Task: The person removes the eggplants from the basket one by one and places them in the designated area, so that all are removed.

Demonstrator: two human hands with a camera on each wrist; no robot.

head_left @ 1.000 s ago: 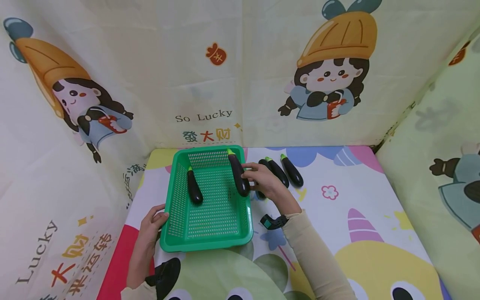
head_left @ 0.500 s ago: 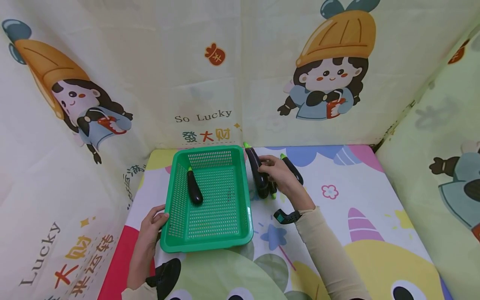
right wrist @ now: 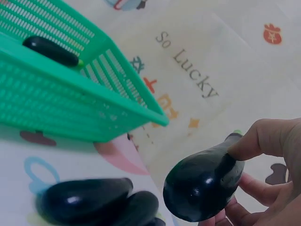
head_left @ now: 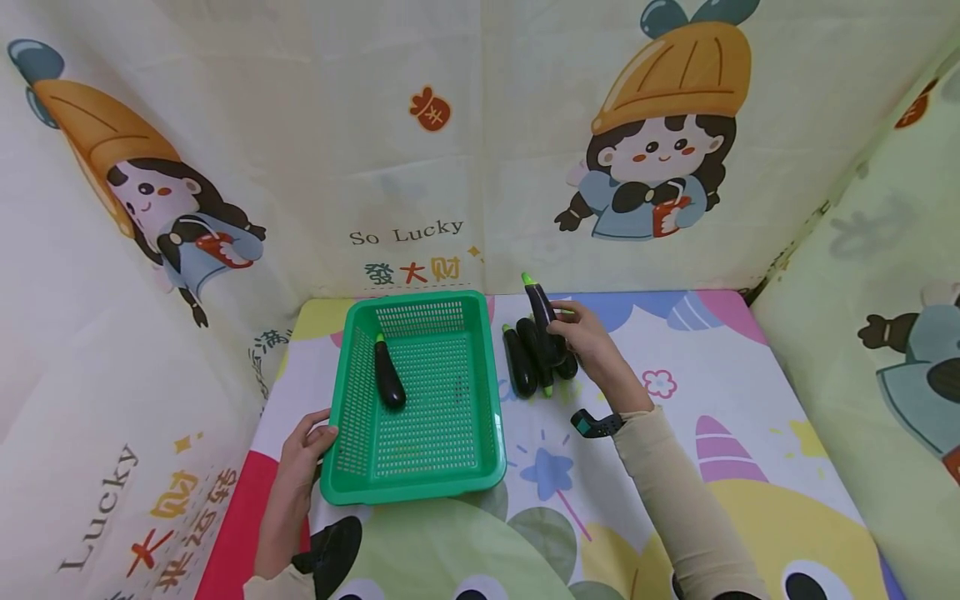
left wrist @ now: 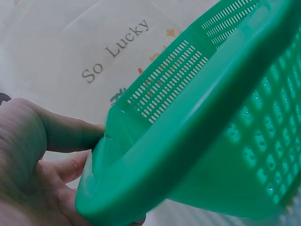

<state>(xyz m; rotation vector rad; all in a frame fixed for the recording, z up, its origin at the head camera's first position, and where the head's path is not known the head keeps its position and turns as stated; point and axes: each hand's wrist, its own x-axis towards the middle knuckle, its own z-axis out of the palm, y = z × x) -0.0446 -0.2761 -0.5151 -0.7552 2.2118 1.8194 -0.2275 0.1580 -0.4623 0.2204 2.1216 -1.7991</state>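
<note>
My left hand (head_left: 302,454) grips the left rim of a green plastic basket (head_left: 412,490), thumb and fingers round the edge in the left wrist view. One eggplant (head_left: 388,375) lies inside, toward the basket's left side. To the right of the basket my right hand (head_left: 596,350) pinches another eggplant (head_left: 542,312) by its upper part, between thumb and fingers. Its rounded end (right wrist: 202,186) faces the camera in the right wrist view. Under and beside it several eggplants lie close together on the table, the nearest eggplant (head_left: 519,362) just outside the basket's right wall.
A patterned cloth (head_left: 660,458) with cartoon prints covers the table. Pale printed curtains (head_left: 525,167) rise behind and at both sides. A dark band with a small device (head_left: 596,425) is on the right wrist.
My right hand has carried an eggplant from over the basket's right side to the table, released it, and taken up another farther right. The left hand and basket have stayed put.
</note>
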